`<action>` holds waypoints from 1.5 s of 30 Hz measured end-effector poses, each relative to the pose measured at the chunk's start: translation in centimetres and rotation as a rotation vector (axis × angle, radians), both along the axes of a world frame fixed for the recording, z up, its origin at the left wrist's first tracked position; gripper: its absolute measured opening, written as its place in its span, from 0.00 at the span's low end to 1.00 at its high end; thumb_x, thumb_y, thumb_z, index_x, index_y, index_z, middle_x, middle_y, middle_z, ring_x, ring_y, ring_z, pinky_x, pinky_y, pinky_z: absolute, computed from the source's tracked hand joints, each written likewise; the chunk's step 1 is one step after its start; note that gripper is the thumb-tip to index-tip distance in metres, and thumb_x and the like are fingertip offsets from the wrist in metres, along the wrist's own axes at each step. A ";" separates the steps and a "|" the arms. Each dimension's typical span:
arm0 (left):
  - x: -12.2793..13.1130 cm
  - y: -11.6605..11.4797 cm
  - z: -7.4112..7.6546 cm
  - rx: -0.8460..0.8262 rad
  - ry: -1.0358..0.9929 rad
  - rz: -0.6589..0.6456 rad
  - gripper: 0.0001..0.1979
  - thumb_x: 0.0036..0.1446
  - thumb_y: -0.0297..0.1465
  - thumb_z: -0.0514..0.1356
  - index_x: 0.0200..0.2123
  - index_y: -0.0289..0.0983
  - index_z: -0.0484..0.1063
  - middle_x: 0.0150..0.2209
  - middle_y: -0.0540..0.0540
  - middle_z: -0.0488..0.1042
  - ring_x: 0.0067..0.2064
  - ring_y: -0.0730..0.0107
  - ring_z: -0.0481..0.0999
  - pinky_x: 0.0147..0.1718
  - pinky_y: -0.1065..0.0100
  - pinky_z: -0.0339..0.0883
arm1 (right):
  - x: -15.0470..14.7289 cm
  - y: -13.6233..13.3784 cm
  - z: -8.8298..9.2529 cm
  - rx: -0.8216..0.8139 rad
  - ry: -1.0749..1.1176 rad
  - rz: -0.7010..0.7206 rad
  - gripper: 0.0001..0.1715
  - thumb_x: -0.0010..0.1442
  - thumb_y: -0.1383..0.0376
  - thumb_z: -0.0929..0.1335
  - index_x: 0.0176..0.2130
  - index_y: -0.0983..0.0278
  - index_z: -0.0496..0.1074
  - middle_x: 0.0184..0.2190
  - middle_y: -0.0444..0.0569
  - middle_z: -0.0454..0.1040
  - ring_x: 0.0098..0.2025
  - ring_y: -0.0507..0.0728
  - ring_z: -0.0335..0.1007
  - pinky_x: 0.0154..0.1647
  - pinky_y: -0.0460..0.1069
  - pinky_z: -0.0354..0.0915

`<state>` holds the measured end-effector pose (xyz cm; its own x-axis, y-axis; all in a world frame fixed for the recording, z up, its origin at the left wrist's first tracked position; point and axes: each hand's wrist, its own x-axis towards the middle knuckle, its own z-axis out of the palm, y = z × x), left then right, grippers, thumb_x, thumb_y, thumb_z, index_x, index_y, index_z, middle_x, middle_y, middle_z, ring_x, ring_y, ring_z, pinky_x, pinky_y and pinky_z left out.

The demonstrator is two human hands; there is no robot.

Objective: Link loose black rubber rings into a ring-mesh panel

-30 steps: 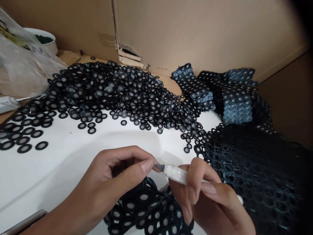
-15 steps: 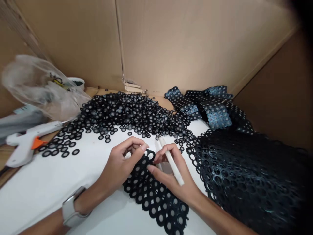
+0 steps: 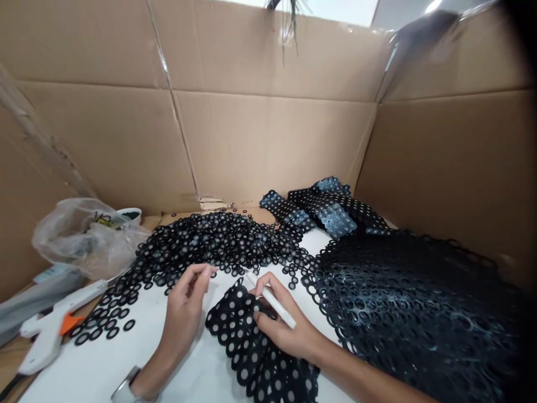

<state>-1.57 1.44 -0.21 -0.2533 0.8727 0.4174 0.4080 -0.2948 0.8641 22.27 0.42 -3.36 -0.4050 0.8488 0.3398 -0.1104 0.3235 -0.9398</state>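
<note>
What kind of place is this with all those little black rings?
Probably a craft work spot: cardboard walls close it in, a heap of black rings covers part of the white surface, and what looks like a glue gun lies at the left.

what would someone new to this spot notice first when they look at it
The big heap of small black rings beyond the hands would probably catch the eye first, along with the large dark perforated sheet filling the right side. Next might come the right hand, holding a white pen-like tool over a dotted black strip, and the white glue gun with its orange trigger at lower left.
</note>
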 end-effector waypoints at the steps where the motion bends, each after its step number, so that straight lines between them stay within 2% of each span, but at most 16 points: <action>1: -0.1 0.0 -0.1 0.036 0.043 -0.019 0.17 0.71 0.48 0.63 0.41 0.41 0.81 0.36 0.48 0.81 0.36 0.64 0.78 0.36 0.66 0.71 | 0.0 0.1 0.0 -0.001 0.003 -0.013 0.20 0.62 0.73 0.69 0.50 0.55 0.66 0.45 0.45 0.72 0.46 0.59 0.68 0.46 0.51 0.65; 6: 0.6 -0.5 -0.4 0.289 0.382 -0.255 0.04 0.71 0.34 0.67 0.46 0.44 0.82 0.40 0.50 0.81 0.39 0.67 0.80 0.40 0.69 0.74 | -0.1 0.2 0.2 0.013 0.034 -0.050 0.24 0.57 0.75 0.68 0.50 0.55 0.67 0.44 0.44 0.69 0.45 0.59 0.67 0.46 0.51 0.63; 9: 1.1 -0.9 -0.4 0.392 0.475 -0.299 0.07 0.71 0.29 0.67 0.50 0.45 0.81 0.46 0.48 0.82 0.47 0.65 0.83 0.47 0.67 0.77 | -0.2 0.3 0.3 0.002 0.065 -0.047 0.18 0.62 0.73 0.69 0.49 0.56 0.66 0.44 0.44 0.69 0.43 0.58 0.65 0.44 0.51 0.62; 12: 1.2 -0.9 -0.5 0.424 0.503 -0.317 0.09 0.72 0.26 0.65 0.52 0.44 0.81 0.47 0.47 0.83 0.49 0.65 0.84 0.50 0.66 0.79 | -0.4 0.4 0.3 -0.004 0.060 -0.060 0.11 0.69 0.67 0.71 0.47 0.56 0.65 0.41 0.43 0.69 0.40 0.57 0.64 0.42 0.51 0.60; 18: 0.8 -0.6 -1.4 0.437 0.564 -0.376 0.16 0.72 0.26 0.66 0.59 0.45 0.81 0.53 0.45 0.85 0.53 0.63 0.86 0.54 0.64 0.82 | -0.3 0.8 0.1 0.013 -0.004 -0.143 0.08 0.75 0.61 0.71 0.46 0.57 0.66 0.39 0.43 0.69 0.40 0.58 0.65 0.43 0.51 0.60; 20: 0.7 -0.5 -1.6 0.425 0.569 -0.373 0.16 0.72 0.27 0.68 0.60 0.45 0.81 0.54 0.45 0.85 0.53 0.62 0.86 0.54 0.63 0.82 | 0.0 0.9 0.1 0.043 -0.030 -0.111 0.09 0.74 0.62 0.71 0.47 0.56 0.65 0.39 0.43 0.69 0.38 0.57 0.65 0.42 0.51 0.61; 23: 0.6 -0.3 -1.6 0.415 0.564 -0.374 0.16 0.71 0.28 0.68 0.59 0.45 0.81 0.54 0.44 0.85 0.53 0.60 0.87 0.54 0.62 0.83 | 0.4 0.8 0.1 0.107 -0.118 -0.084 0.14 0.70 0.67 0.72 0.50 0.56 0.64 0.39 0.41 0.69 0.37 0.57 0.65 0.42 0.51 0.60; 27: 0.5 -0.3 -1.5 0.386 0.572 -0.401 0.15 0.72 0.27 0.67 0.58 0.46 0.82 0.54 0.44 0.86 0.54 0.59 0.87 0.54 0.59 0.84 | 0.4 0.7 -0.4 0.123 -0.226 -0.157 0.20 0.65 0.70 0.72 0.52 0.56 0.64 0.41 0.43 0.70 0.42 0.59 0.67 0.45 0.52 0.60; 31: 0.5 -0.3 -1.8 0.366 0.578 -0.411 0.17 0.71 0.27 0.68 0.60 0.47 0.82 0.54 0.44 0.86 0.55 0.59 0.86 0.55 0.59 0.83 | 0.1 0.8 -1.0 0.126 -0.202 -0.174 0.16 0.67 0.70 0.71 0.50 0.56 0.64 0.40 0.43 0.70 0.41 0.59 0.67 0.44 0.51 0.60; 35: 0.6 -0.3 -2.1 0.339 0.571 -0.407 0.17 0.70 0.29 0.69 0.60 0.47 0.82 0.54 0.44 0.86 0.54 0.59 0.86 0.54 0.59 0.84 | 0.1 0.6 -0.8 0.163 -0.142 -0.168 0.11 0.70 0.68 0.70 0.48 0.57 0.65 0.40 0.43 0.70 0.40 0.58 0.67 0.42 0.51 0.60; 41: 0.7 -0.6 -1.6 0.333 0.571 -0.446 0.15 0.72 0.29 0.68 0.59 0.46 0.82 0.54 0.44 0.86 0.54 0.60 0.86 0.55 0.61 0.83 | 0.1 0.2 0.3 0.182 -0.135 -0.122 0.14 0.68 0.70 0.71 0.46 0.56 0.63 0.36 0.41 0.70 0.36 0.56 0.66 0.39 0.50 0.60; 45: 1.1 -1.1 -0.8 0.260 0.553 -0.468 0.12 0.74 0.29 0.64 0.56 0.44 0.82 0.52 0.43 0.86 0.52 0.61 0.86 0.53 0.62 0.81 | 0.1 -0.1 0.2 0.180 -0.179 -0.089 0.13 0.68 0.70 0.69 0.47 0.56 0.62 0.37 0.41 0.69 0.35 0.55 0.63 0.39 0.49 0.61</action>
<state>-0.44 0.37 -1.00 0.4233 0.6939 0.5825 0.5433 -0.7089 0.4497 22.40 0.31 -3.20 -0.3989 0.8161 0.4181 0.0883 0.4881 -0.8683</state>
